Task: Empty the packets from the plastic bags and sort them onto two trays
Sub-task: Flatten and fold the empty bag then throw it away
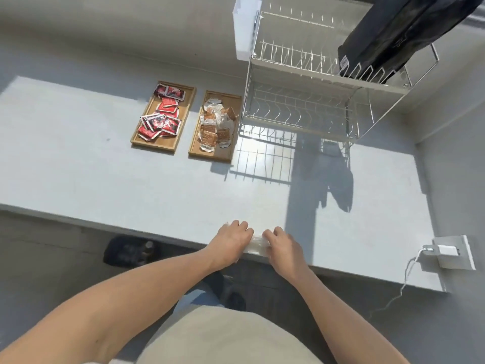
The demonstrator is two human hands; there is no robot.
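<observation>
Two wooden trays lie side by side at the back of the white counter. The left tray [183, 122] holds several red packets [161, 119]. The right tray [195, 145] holds several clear packets with brown contents [216, 122]. At the counter's front edge my left hand [231, 241] and my right hand [282, 245] press close together on a flattened clear plastic bag [256, 245]. Both hands have their fingers curled onto the bag, which shows only between them.
A two-tier wire dish rack [301, 74] stands at the back right, with a black bag [399, 32] resting on its top tier. A white wall socket with a charger and cable [446, 252] sits at the counter's right end. The counter [105, 166] stretches left.
</observation>
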